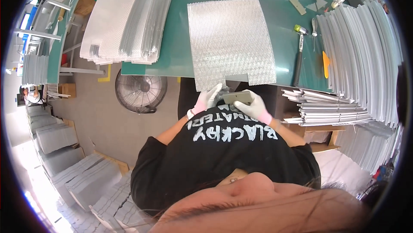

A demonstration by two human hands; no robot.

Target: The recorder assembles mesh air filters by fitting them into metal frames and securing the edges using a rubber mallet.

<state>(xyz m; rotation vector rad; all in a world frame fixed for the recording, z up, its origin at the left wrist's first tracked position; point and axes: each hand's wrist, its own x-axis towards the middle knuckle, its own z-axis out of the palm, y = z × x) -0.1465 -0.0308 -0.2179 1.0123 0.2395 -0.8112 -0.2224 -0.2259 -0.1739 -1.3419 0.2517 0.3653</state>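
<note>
On my feed, the right hand (pixel 254 106), in a white glove, has its fingers closed around the right end of a small grey plate (pixel 230 98), thumb across its upper face, just in front of the black shirt (pixel 228 147). The left hand (pixel 208 98), gloved too, is at the near left corner of a silvery mesh panel (pixel 230 35); I cannot tell whether its fingers pinch anything. I see that panel flat on the green worktop (pixel 178 56), its notched near edge reaching past the border. To its right I have a hammer (pixel 298 58), a screwdriver (pixel 314 27) and an orange scraper (pixel 326 64).
</note>
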